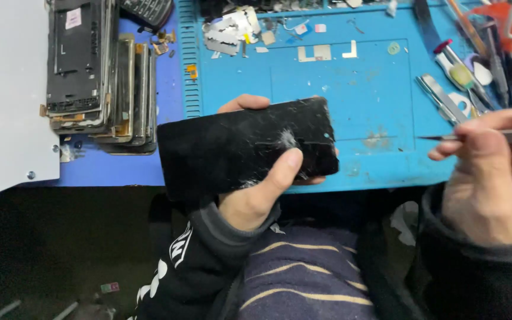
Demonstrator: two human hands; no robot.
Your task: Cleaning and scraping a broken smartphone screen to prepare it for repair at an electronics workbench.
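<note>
Over blue mat [351, 89]: scuffed, seemingly glass slab [244, 145].

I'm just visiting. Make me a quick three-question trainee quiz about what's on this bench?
1. True or false: the left hand holds a black phone panel.
2. What is in the right hand? A) scissors B) thin metal tweezers C) a brush
3. What colour is the work mat?

Key: 1 true. 2 B. 3 blue.
</note>
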